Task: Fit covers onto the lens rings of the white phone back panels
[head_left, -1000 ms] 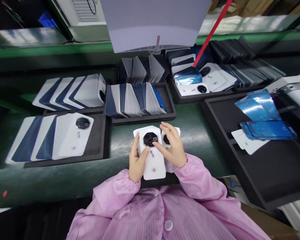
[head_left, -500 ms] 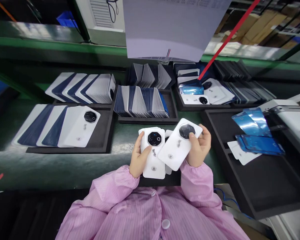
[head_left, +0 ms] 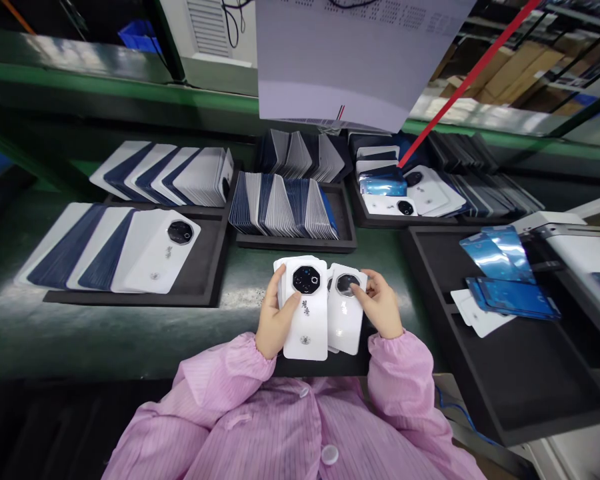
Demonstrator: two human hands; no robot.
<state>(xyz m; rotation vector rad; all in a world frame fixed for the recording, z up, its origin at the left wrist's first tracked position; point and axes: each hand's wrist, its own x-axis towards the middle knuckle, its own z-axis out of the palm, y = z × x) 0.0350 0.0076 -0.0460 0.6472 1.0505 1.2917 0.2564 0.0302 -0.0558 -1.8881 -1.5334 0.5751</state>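
Holding a stack of white phone back covers [head_left: 305, 310] upright over the near edge of the green bench [head_left: 130, 333], the left hand [head_left: 273, 327] has its fingers wrapped round the left side of the stack and its thumb pressed on the face of the front cover, just below the dark eight-sided camera ring. The right hand [head_left: 383, 310] pinches a single white cover [head_left: 345, 307] by its right edge, thumb on the face and fingers behind. This cover stands just beside the stack on its right, its left edge touching or slightly tucked behind the front cover; which of the two cannot be told. Both sleeves are pink.

Left of the hands, a dark tray [head_left: 200, 267] carries white and blue covers fanned flat, the top one white with its camera ring showing. Beyond it a second fan of covers [head_left: 170, 173] lies overlapped. Directly past the hands, a tray [head_left: 340, 233] holds covers standing on edge in a packed row, with another such row behind. To the right, a large black tray [head_left: 520, 373] bears blue film sheets [head_left: 510, 273] and a white cover beneath them. A white sheet of paper [head_left: 355, 60] hangs above the bench.
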